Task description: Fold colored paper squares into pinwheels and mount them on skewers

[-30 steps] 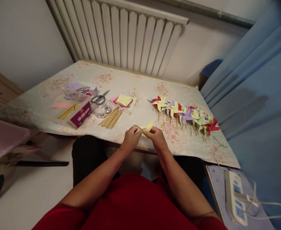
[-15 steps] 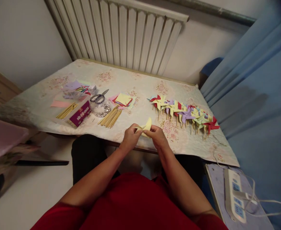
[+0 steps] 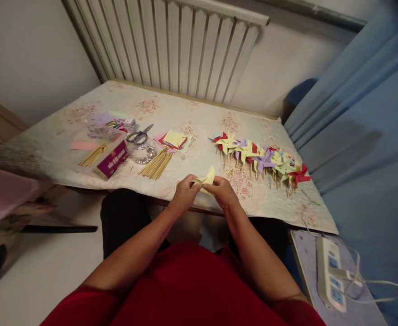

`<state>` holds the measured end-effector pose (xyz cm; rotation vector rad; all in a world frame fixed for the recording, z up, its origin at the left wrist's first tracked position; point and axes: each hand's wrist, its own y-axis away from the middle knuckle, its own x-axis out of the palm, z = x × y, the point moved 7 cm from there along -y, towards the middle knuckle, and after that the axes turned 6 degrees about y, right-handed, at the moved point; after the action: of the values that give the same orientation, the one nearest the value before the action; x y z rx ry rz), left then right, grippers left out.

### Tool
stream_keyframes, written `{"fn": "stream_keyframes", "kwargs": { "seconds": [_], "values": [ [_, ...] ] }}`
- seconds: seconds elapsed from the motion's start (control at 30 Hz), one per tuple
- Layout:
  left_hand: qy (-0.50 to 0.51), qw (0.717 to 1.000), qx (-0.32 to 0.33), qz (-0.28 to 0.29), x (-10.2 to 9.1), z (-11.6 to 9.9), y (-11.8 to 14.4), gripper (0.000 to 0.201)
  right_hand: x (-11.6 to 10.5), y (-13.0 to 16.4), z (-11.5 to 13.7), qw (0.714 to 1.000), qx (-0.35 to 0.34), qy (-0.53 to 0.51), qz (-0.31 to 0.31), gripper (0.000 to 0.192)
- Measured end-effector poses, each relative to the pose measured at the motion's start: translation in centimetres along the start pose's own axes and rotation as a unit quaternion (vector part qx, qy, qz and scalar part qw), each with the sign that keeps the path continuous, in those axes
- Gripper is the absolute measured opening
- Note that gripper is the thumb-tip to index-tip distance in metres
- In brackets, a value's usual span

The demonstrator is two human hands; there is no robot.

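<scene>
Near the table's front edge, both my hands pinch one piece of yellow paper (image 3: 208,177), whose blades are bent toward its middle like a pinwheel. My left hand (image 3: 185,192) grips its left side and my right hand (image 3: 225,191) its right side, the thumbs close together at the centre. The fingers hide part of the paper. Left of my hands lies a fan of thin wooden sticks (image 3: 156,164), with a stack of coloured paper squares (image 3: 175,139) behind it. To the right, several finished pinwheels (image 3: 263,161) on sticks lie in a row.
Scissors (image 3: 140,135) rest by a round clear container of small shiny pieces (image 3: 145,154). A purple-labelled box (image 3: 112,160) and coloured paper pieces (image 3: 105,121) are farther left. A power strip (image 3: 333,274) with cords sits at the lower right, by a blue curtain (image 3: 365,136).
Almost nothing differs. Both hands keep their pinch on the yellow paper in the same place, and the whole view has shifted very slightly.
</scene>
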<state>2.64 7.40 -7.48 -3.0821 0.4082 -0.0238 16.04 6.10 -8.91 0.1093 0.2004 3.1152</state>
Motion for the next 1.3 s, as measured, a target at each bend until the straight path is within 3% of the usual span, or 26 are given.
{"fn": "stream_keyframes", "kwargs": {
  "seconds": [0.53, 0.77, 1.03, 1.3],
  "values": [
    [-0.009, 1.0, -0.003, -0.013, 0.1, -0.1, 0.1, 0.013, 0.0, 0.0, -0.3, 1.0, 0.018, 0.001, -0.009, 0.034],
    [0.094, 0.993, -0.061, 0.035, 1.1, 0.8, -0.1, 0.017, -0.5, -0.2, -0.5, 1.0, 0.02, -0.011, -0.004, 0.03],
    [0.085, 0.993, -0.082, 0.009, 1.1, 1.5, 0.1, 0.023, -0.8, 0.0, -0.3, 0.998, 0.005, 0.041, -0.041, 0.026],
    [0.104, 0.99, -0.099, 0.015, 1.1, 1.2, 0.2, 0.029, -0.5, 0.3, -0.2, 1.0, 0.009, -0.013, -0.009, 0.025]
  ]
}}
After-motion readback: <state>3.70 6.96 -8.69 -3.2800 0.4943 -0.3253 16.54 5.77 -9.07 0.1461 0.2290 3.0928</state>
